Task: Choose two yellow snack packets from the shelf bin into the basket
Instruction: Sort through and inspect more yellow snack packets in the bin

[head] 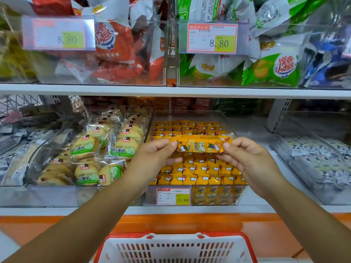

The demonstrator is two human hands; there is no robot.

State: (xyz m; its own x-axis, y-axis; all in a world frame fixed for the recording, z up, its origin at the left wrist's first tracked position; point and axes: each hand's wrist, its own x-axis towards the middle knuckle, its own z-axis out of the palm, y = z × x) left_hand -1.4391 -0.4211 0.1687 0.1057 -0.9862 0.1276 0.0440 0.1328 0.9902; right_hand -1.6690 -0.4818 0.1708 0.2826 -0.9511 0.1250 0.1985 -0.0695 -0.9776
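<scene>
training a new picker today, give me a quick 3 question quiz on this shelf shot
1. True or false: the yellow packet is held by the left hand and the right hand, one at each end.
2. What price shows on the tag of the yellow packets' bin?
3. Where is the basket? A) on the upper shelf B) below the hands C) inside the bin

Key: 1 true; 2 15.80; 3 B

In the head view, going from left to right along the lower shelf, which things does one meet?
Black-and-white packets → round biscuit packs → left hand → yellow snack packet → right hand → black-and-white packets in the right bin.
</scene>
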